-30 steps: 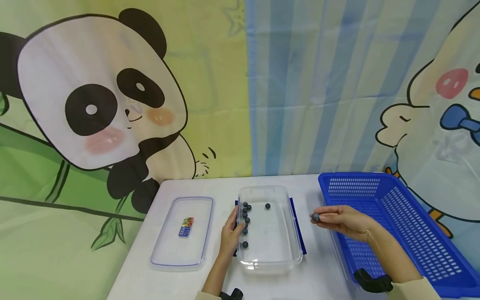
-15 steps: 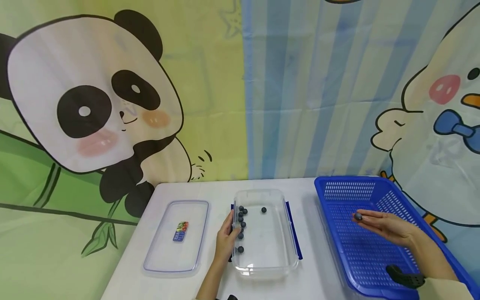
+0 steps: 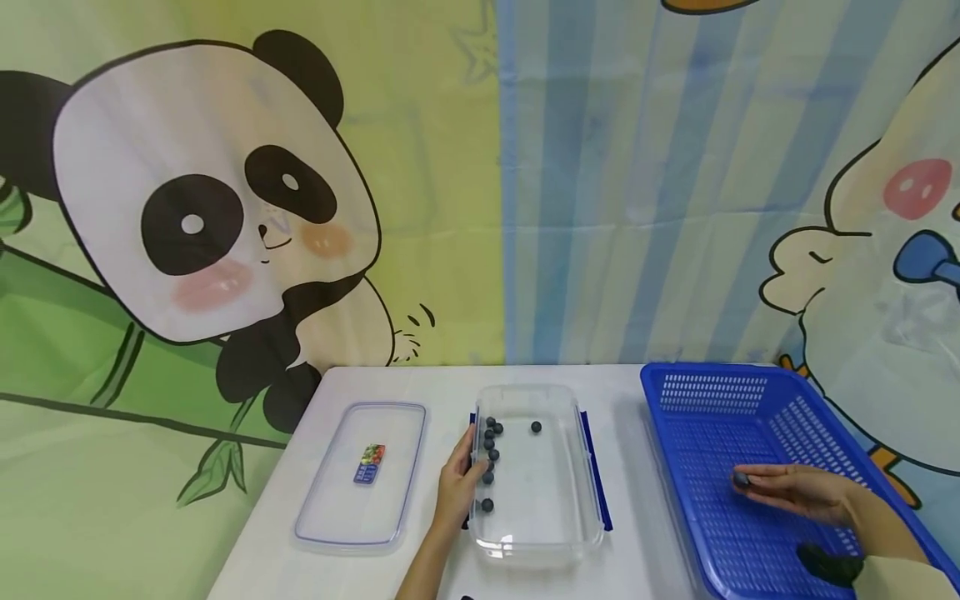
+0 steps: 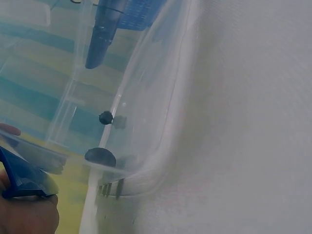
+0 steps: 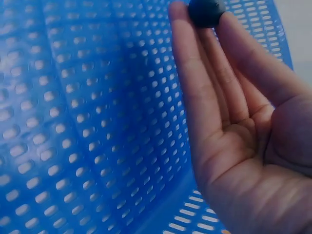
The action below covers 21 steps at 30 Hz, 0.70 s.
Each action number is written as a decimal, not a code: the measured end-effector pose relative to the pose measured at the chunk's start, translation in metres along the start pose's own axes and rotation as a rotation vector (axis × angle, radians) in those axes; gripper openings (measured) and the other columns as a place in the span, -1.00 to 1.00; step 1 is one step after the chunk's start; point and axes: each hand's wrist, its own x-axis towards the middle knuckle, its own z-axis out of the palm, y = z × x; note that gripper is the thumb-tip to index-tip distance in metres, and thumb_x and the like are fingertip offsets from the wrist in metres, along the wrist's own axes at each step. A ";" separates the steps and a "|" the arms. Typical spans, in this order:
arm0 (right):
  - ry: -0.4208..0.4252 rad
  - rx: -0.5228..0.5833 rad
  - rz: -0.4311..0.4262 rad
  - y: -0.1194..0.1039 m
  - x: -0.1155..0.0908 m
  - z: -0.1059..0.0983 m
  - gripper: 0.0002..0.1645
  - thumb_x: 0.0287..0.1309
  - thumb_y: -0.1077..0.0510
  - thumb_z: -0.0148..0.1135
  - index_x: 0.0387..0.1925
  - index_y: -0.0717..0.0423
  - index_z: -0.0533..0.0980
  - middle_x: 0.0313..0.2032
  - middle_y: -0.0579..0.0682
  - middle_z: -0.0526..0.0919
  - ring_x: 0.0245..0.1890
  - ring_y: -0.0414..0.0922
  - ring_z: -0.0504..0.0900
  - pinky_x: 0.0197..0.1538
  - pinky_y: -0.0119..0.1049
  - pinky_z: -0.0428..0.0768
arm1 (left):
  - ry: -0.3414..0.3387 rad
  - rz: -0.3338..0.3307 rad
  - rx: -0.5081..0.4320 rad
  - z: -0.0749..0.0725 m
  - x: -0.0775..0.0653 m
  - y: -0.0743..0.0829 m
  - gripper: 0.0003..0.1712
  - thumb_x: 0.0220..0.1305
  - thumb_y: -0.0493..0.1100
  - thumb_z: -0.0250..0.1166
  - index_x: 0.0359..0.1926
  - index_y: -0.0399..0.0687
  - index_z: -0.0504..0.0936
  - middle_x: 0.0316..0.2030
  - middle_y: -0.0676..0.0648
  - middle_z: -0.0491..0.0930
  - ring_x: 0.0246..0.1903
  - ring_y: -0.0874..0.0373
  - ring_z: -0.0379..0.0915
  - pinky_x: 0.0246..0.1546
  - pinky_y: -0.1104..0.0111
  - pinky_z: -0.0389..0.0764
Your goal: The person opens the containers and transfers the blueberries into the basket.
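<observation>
My right hand (image 3: 806, 493) pinches a dark blueberry (image 5: 206, 11) between thumb and fingertips, within the outline of the blue plastic basket (image 3: 720, 450). Beneath it the perforated basket wall fills much of the right wrist view. On the table stands a clear plastic food container (image 3: 543, 492), its left side gripped by my left hand (image 3: 453, 487), thumb at the rim. Several blueberries (image 3: 493, 455) line the container's left side, and a single blueberry (image 3: 536, 427) lies apart toward its far end. In the left wrist view, two blueberries show through the clear wall.
A clear lid (image 3: 348, 512) with a printed label lies flat to the left of the container. Blue side clips (image 3: 597, 475) stick out along the container's long sides. White table (image 3: 637, 533) shows between container and basket; a cartoon curtain (image 3: 600, 183) hangs behind.
My right hand has carried the blueberry rightward, from beside the basket's left edge to above its inside, then closer toward me. The left hand keeps its grip on the container.
</observation>
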 end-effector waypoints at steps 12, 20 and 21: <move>0.023 0.089 0.036 0.003 -0.003 -0.009 -0.49 0.40 0.38 -0.39 0.06 0.18 0.51 0.11 0.19 0.45 0.21 0.07 0.33 0.37 -0.16 -0.06 | 0.013 -0.003 -0.019 0.002 0.000 0.000 -0.34 0.17 -0.51 0.06 0.31 -0.39 0.14 0.34 -0.30 0.06 0.34 -0.06 -0.09 0.30 0.42 -0.02; 0.020 0.134 0.040 0.007 -0.004 -0.018 -0.48 0.40 0.38 -0.40 0.03 0.20 0.52 0.08 0.17 0.48 0.22 0.11 0.31 0.37 -0.17 -0.06 | 0.010 0.005 -0.014 0.000 0.000 -0.001 -0.34 0.16 -0.50 0.08 0.31 -0.39 0.14 0.34 -0.29 0.06 0.34 -0.06 -0.10 0.23 0.63 0.01; 0.019 0.141 0.035 0.007 -0.005 -0.019 -0.47 0.40 0.37 -0.42 0.03 0.20 0.52 0.09 0.18 0.48 0.22 0.10 0.32 0.38 -0.17 -0.06 | 0.008 0.008 -0.012 0.000 -0.001 0.000 -0.33 0.16 -0.49 0.08 0.31 -0.39 0.15 0.34 -0.29 0.06 0.34 -0.06 -0.10 0.24 0.61 0.01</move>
